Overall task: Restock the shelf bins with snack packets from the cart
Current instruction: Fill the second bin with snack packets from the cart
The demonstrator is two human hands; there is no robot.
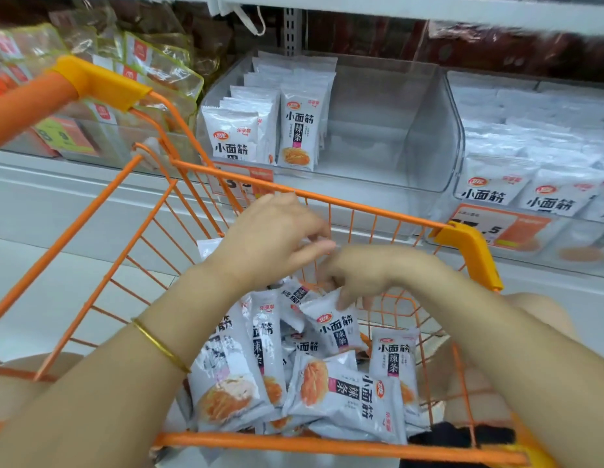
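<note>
right hand [364,275] pinching snack packet [331,324], in orange cart [378,208]; left hand [270,238], grip unclear

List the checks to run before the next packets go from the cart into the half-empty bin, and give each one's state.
1. Room in the clear plastic shelf bin: ok, its right part is bare.
2. Stock in the orange wire cart: ok, many grey-white snack packets lie there.
3. Grip of the right hand: cannot tell; its fingers touch the topmost packet at its top edge.
4. Whether the left hand is free: cannot tell, blurred.
5. Facing of the standing rows in the bin: ok, fronts forward.
</note>
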